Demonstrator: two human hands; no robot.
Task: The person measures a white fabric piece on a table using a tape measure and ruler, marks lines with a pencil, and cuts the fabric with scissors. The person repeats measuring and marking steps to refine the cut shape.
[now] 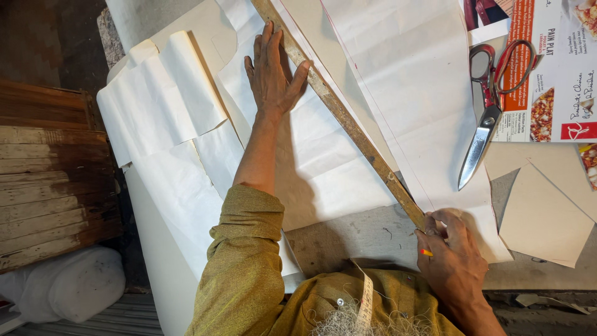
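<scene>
My left hand [272,71] lies flat with fingers spread on white paper [323,162], its thumb pressed against a long worn wooden ruler [348,121] that runs diagonally across the sheet. My right hand [451,255] sits at the ruler's near end and pinches a small red and yellow pencil [425,252], its tip against the ruler's edge. A faint red line runs along another white sheet [410,81] beyond the ruler.
Red-handled scissors [488,109] lie at the right on a printed cardboard box [559,74]. A beige card piece [544,218] rests near the table edge. Folded white paper [155,99] hangs off the left. Wooden planks [53,180] and a white bundle [68,283] sit left. A measuring tape [365,302] hangs at my chest.
</scene>
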